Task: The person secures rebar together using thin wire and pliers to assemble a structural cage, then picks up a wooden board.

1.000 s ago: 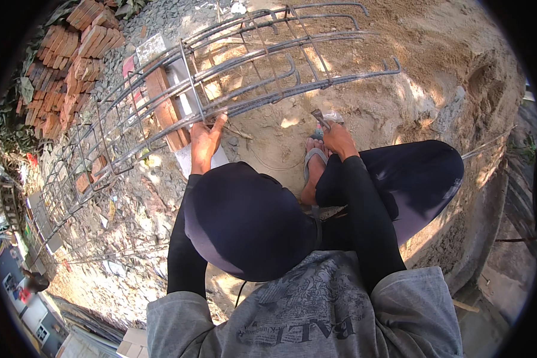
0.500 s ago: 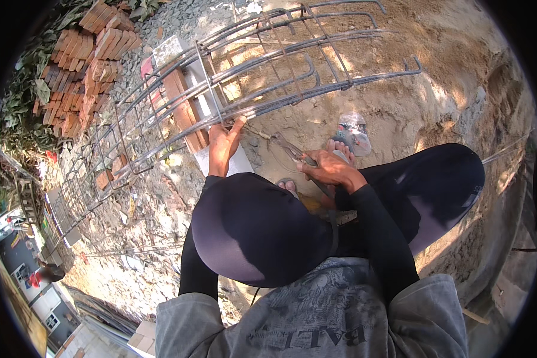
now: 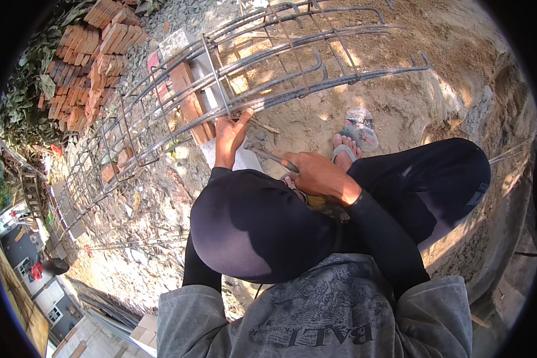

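Sandy ground at twelve o'clock holds a rebar cage (image 3: 262, 77); left hand (image 3: 230, 134) grips its bar, right hand (image 3: 319, 176) clasps a metal hook (image 3: 268, 154), best turned snugly.

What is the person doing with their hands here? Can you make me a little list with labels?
place: sandy, stony ground outdoors
left hand: grips a bar of the rebar cage
right hand: holds a thin metal tool pointing toward the cage
cage: long steel bars with hoops, lying on its side
foot: in a sandal, beside a clear plastic bag
nearby: pile of red bricks at upper left
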A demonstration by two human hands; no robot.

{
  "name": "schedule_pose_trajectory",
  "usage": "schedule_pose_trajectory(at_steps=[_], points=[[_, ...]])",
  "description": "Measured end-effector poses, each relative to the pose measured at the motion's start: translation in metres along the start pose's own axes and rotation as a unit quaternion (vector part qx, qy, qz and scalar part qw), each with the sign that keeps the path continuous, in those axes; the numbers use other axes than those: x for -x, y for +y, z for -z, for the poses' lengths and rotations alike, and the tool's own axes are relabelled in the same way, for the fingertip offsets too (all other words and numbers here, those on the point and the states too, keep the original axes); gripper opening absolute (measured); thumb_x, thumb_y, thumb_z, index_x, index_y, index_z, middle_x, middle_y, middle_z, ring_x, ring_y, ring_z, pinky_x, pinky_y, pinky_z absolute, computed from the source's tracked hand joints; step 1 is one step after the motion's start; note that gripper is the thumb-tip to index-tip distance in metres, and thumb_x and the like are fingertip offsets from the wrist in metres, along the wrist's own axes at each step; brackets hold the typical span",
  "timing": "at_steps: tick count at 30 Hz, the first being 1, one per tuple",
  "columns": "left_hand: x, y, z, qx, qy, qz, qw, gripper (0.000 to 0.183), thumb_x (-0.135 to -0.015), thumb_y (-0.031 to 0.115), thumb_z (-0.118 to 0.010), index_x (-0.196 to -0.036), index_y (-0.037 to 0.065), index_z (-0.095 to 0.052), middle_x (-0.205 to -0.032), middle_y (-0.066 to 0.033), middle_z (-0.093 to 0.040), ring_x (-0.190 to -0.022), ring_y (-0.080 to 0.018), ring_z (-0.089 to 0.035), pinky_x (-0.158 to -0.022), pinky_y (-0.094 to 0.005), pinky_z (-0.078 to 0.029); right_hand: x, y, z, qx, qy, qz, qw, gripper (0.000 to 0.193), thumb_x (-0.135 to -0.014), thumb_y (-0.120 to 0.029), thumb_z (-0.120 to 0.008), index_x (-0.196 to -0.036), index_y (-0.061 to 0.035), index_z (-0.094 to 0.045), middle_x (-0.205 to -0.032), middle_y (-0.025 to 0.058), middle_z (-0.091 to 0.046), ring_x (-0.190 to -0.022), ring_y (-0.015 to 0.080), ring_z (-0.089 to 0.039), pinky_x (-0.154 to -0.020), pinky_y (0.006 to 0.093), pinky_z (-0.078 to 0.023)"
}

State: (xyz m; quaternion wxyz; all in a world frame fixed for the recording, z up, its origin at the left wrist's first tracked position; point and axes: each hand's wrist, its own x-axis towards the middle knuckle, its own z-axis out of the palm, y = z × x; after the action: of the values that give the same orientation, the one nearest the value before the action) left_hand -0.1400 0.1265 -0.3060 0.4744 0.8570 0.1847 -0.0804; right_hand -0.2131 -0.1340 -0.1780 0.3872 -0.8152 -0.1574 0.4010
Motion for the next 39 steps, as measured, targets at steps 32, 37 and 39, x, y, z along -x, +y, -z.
schedule_pose_trajectory(at_steps=[32, 37, 39], points=[[0.005, 0.011, -0.004, 0.068, -0.014, -0.053, 0.996, 0.041, -0.092, 0.029, -0.076, -0.119, -0.001, -0.07, -0.108, -0.0095, -0.073, -0.094, -0.0175, -0.068, -0.078, -0.0324, -0.058, -0.072, 0.025, -0.074, -0.158, 0.131, -0.065, 0.977, 0.077, -0.09, -0.017, -0.057, -0.16, -0.0084, -0.027, -0.14, 0.0261, -0.056, -0.127, 0.0457, -0.054, -0.108, 0.0451, -0.042], [-0.001, 0.002, -0.004, 0.041, -0.008, -0.043, 0.998, 0.043, -0.092, 0.03, -0.076, -0.119, -0.002, -0.07, -0.105, -0.0094, -0.073, -0.091, -0.0173, -0.068, -0.077, -0.0324, -0.057, -0.075, 0.025, -0.068, -0.125, 0.136, -0.067, 0.981, 0.075, -0.096, -0.021, -0.057, -0.162, -0.013, -0.023, -0.14, 0.0285, -0.056, -0.123, 0.0463, -0.058, -0.105, 0.0443, -0.044], [-0.003, 0.0, -0.004, 0.028, -0.017, -0.033, 0.999, 0.042, -0.092, 0.031, -0.076, -0.118, -0.002, -0.071, -0.104, -0.0092, -0.073, -0.09, -0.017, -0.068, -0.076, -0.0319, -0.057, -0.075, 0.027, -0.067, -0.175, 0.134, -0.077, 0.972, 0.07, -0.098, -0.023, -0.055, -0.162, -0.0165, -0.026, -0.138, 0.0268, -0.058, -0.118, 0.0461, -0.06, -0.103, 0.0448, -0.046]])
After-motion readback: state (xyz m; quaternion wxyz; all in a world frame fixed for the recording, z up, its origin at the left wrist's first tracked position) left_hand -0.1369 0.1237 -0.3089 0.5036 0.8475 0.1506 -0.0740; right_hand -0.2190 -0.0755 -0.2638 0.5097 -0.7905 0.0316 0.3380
